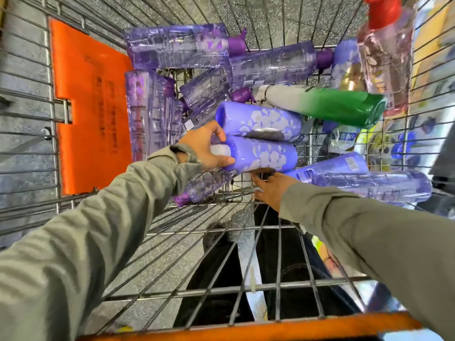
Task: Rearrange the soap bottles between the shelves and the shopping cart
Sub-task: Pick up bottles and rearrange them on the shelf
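Observation:
I look down into a wire shopping cart point(246, 289) holding several soap bottles. My left hand point(209, 146) grips the near end of a violet bottle with white flowers point(266, 155); a second flowered violet bottle point(261, 121) lies against it just above, touched by my fingers. My right hand point(270, 190) reaches under the held bottle, fingers spread near the cart's wire floor, holding nothing that I can see. Several clear purple bottles point(179, 45) lie at the far left and middle. A green and white bottle point(327, 104) lies to the right.
An orange plastic flap point(86, 102) stands on the cart's left side. A clear pink bottle with a red cap point(384, 45) is at the upper right, blurred. More clear purple bottles point(369, 185) lie at the right. My dark trousers and shoes show below the cart floor.

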Action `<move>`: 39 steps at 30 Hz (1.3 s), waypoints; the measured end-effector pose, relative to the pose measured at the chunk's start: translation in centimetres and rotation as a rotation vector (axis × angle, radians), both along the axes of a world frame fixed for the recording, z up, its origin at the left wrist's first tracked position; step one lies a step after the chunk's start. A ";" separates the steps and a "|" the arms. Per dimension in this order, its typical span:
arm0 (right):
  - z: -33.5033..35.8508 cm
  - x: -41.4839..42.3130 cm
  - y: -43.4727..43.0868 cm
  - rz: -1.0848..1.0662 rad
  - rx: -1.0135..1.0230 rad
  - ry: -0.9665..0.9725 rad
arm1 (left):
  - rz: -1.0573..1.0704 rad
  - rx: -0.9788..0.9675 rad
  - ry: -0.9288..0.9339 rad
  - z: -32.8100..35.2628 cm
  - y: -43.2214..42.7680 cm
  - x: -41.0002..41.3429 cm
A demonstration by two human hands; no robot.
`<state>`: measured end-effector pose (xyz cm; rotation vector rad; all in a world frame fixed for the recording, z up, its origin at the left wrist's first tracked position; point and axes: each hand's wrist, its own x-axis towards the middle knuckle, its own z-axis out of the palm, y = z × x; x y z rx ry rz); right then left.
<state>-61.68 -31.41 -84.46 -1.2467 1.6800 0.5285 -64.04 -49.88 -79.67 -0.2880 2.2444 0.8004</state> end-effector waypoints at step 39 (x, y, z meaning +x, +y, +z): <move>10.1 -6.7 5.2 -0.777 -0.583 -0.010 | -0.023 -0.136 0.113 5.0 4.7 -1.0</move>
